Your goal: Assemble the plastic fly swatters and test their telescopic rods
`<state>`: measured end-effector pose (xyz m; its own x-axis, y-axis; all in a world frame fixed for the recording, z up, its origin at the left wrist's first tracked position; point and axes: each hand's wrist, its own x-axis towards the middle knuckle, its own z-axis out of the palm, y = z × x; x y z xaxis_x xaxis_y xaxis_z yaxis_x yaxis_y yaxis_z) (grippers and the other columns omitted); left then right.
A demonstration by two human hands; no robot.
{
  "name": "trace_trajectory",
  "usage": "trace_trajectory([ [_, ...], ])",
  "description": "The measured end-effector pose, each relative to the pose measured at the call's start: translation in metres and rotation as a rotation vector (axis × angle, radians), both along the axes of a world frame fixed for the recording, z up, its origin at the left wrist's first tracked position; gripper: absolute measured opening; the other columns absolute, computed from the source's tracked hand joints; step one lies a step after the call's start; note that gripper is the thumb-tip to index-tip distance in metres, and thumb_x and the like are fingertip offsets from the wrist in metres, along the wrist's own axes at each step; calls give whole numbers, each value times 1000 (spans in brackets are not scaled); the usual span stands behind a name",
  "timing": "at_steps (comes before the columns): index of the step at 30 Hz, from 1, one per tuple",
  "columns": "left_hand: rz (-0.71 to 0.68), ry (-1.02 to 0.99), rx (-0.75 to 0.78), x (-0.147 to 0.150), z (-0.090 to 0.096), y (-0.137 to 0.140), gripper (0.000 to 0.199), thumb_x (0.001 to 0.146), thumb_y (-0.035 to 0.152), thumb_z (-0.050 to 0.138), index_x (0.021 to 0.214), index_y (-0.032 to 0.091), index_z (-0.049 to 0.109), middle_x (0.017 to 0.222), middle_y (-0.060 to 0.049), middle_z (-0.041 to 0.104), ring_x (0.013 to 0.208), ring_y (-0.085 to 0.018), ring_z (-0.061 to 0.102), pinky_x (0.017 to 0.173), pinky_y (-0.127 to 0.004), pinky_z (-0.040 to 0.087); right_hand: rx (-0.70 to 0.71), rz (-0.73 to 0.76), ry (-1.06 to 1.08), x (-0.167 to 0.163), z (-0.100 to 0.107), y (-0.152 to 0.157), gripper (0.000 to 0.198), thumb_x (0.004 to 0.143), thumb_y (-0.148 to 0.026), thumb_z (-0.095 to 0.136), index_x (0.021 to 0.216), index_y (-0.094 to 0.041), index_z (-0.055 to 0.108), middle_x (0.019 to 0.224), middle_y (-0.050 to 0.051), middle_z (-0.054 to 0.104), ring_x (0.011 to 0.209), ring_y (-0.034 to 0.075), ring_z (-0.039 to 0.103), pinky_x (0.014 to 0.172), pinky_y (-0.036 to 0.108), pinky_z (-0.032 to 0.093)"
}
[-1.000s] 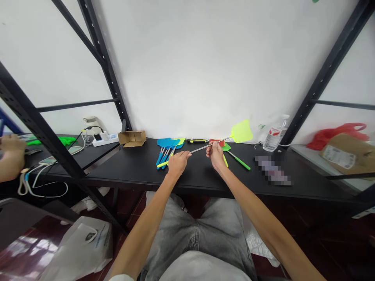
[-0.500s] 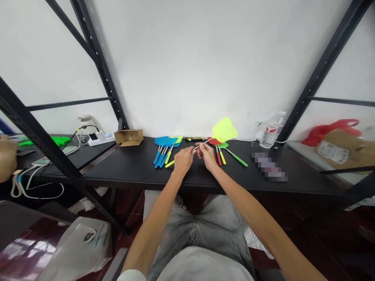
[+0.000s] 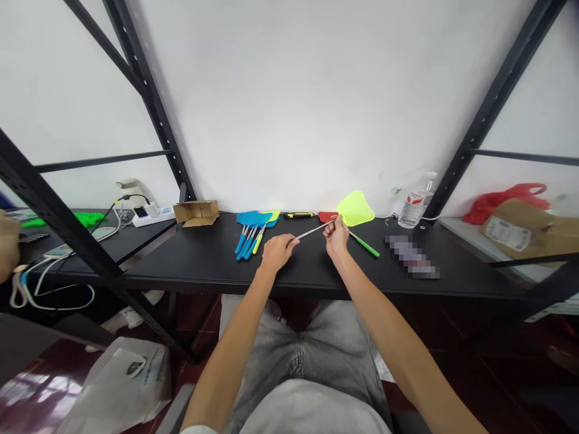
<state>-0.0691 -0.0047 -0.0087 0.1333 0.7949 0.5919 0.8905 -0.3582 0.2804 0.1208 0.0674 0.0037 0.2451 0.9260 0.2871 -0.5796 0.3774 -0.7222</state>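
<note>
A yellow fly swatter (image 3: 356,208) with a thin metal rod is stretched between my two hands above the desk. My left hand (image 3: 277,251) is closed round its handle end, which the fingers hide. Up by the swatter's head, my right hand (image 3: 336,236) pinches the rod. Behind the right hand lies a red fly swatter (image 3: 326,216), partly covered. A green handle (image 3: 365,245) sticks out to the right of that hand. Left of my left hand, several blue fly swatters (image 3: 248,241) lie fanned out with a yellow-handled one (image 3: 259,240).
A black-and-yellow utility knife (image 3: 299,214) lies along the wall. An open cardboard box (image 3: 196,213) stands at the back left near a power strip (image 3: 154,216). On the right are a water bottle (image 3: 415,202) and a pixelated object (image 3: 411,257). Black shelf posts flank the desk.
My hands have moved apart, the right one sliding up toward the yellow head. More of the metal rod shows between them, and the head sits slightly lower and further right.
</note>
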Motion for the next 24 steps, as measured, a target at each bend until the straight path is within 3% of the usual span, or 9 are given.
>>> trace_trajectory([
  [5, -112, -55, 20, 5, 2, 0, 38, 101, 43, 42, 94, 21, 73, 86, -7, 73, 80, -20, 66, 70, -27, 39, 32, 106, -101, -12, -4, -7, 45, 79, -66, 66, 79, -22, 54, 54, -9, 36, 43, 7, 33, 39, 20, 27],
  [10, -121, -111, 51, 11, 3, -1, 43, 103, 42, 38, 88, 19, 70, 74, -6, 67, 69, -17, 61, 64, -26, 35, 95, 230, -222, -26, -6, -19, 44, 79, -65, 67, 84, -22, 59, 54, -8, 39, 46, 8, 36, 40, 20, 29],
  [24, -145, -171, 67, 15, 4, 0, 44, 103, 40, 37, 84, 19, 69, 69, -4, 65, 65, -16, 58, 62, -26, 34, 121, 251, -349, -32, -12, -28, 41, 81, -61, 67, 84, -21, 64, 53, -7, 43, 44, 7, 37, 40, 19, 31],
])
